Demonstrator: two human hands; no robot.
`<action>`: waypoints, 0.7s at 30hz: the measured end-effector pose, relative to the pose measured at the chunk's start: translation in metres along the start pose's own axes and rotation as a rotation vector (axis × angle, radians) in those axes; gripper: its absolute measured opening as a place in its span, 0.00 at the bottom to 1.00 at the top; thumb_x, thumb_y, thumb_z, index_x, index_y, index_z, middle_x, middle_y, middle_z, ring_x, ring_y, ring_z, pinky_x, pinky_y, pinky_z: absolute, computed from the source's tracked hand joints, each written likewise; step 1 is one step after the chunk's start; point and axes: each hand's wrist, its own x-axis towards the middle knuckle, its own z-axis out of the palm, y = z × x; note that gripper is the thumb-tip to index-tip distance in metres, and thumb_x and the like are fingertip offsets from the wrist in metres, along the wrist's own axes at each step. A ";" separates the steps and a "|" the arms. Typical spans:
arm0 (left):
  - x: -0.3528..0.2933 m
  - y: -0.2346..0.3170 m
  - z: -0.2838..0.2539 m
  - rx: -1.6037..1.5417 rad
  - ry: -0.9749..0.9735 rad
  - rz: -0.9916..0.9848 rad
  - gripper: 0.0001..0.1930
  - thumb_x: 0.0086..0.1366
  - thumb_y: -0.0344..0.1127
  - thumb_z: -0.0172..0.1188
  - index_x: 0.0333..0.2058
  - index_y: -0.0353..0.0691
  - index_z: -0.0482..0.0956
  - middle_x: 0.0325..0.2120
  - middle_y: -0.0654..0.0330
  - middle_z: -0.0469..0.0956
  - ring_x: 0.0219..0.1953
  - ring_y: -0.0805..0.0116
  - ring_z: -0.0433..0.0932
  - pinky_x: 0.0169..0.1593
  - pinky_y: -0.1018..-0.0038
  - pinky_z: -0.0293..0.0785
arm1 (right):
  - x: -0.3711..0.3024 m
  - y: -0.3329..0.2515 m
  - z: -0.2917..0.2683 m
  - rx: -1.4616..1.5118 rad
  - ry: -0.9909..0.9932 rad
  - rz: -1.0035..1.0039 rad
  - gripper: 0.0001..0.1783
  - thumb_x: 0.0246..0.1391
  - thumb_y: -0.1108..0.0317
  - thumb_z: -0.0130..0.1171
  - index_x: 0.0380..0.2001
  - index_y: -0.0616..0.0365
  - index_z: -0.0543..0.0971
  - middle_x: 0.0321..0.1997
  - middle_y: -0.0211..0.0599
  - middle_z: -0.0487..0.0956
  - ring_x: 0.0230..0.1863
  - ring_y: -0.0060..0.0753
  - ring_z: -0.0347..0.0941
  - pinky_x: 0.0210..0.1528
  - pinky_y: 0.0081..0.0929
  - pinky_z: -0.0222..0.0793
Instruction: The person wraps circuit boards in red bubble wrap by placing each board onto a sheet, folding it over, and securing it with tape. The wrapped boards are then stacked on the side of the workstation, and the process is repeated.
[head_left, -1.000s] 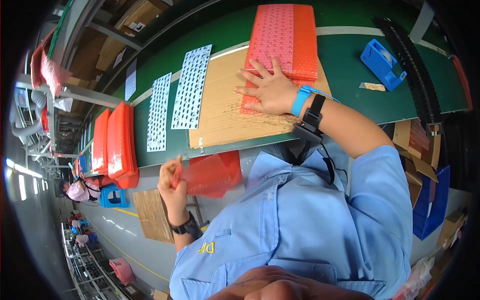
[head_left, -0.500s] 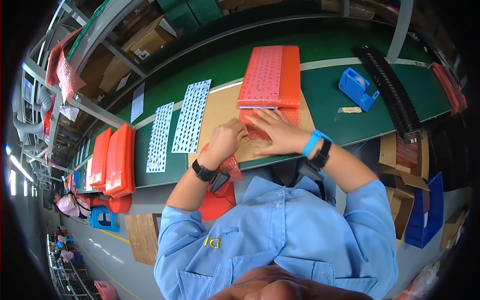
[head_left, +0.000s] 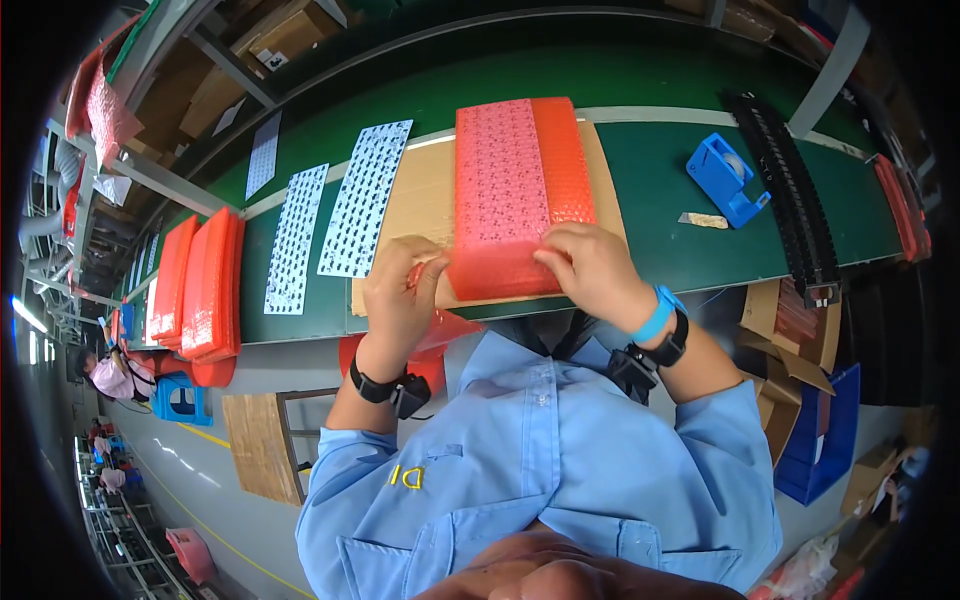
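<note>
A red bubble-wrap bag (head_left: 500,185) lies on a brown cardboard sheet (head_left: 610,190), with a patterned board showing through its left part. My left hand (head_left: 402,290) is closed at the bag's near left corner, fingers pinched on red film. At the near right corner my right hand (head_left: 592,272) pinches the bag's edge between thumb and fingers. The bag's near end is a plain red flap stretched between both hands. More red film hangs below my left hand, past the table edge. To the left lie white boards with dark markings, the nearest one (head_left: 366,200) partly on the cardboard.
A blue tape dispenser (head_left: 728,180) stands to the right, beside a long black slotted strip (head_left: 788,195). Stacked red bubble bags (head_left: 212,285) sit at the table's left. Below the right edge are open cartons (head_left: 790,330) and a blue bin (head_left: 820,440). A metal post rises at back right.
The bag has come nearer to me, and its near end, crumpled before, is now drawn out flat. My hands have moved apart to its two near corners; the right, earlier spread flat, now pinches.
</note>
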 end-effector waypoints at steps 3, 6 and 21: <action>-0.005 0.006 0.013 0.122 0.214 0.060 0.06 0.57 0.23 0.65 0.35 0.37 0.82 0.33 0.58 0.82 0.25 0.67 0.79 0.29 0.76 0.73 | 0.010 0.016 0.015 0.042 -0.073 0.134 0.06 0.50 0.69 0.66 0.28 0.59 0.80 0.45 0.44 0.77 0.43 0.49 0.76 0.40 0.37 0.73; -0.021 0.009 0.032 0.109 -0.221 0.318 0.13 0.59 0.29 0.66 0.43 0.40 0.83 0.46 0.56 0.82 0.26 0.61 0.81 0.30 0.70 0.77 | 0.016 0.024 0.020 -0.011 -0.034 0.179 0.07 0.50 0.69 0.67 0.28 0.60 0.80 0.40 0.45 0.77 0.38 0.48 0.76 0.35 0.35 0.73; -0.002 -0.021 0.091 0.179 -0.107 0.150 0.10 0.60 0.29 0.65 0.41 0.38 0.85 0.44 0.53 0.84 0.31 0.60 0.85 0.33 0.71 0.81 | -0.033 0.207 -0.192 -0.247 0.360 0.678 0.23 0.65 0.51 0.53 0.32 0.62 0.82 0.27 0.35 0.76 0.30 0.27 0.73 0.31 0.26 0.69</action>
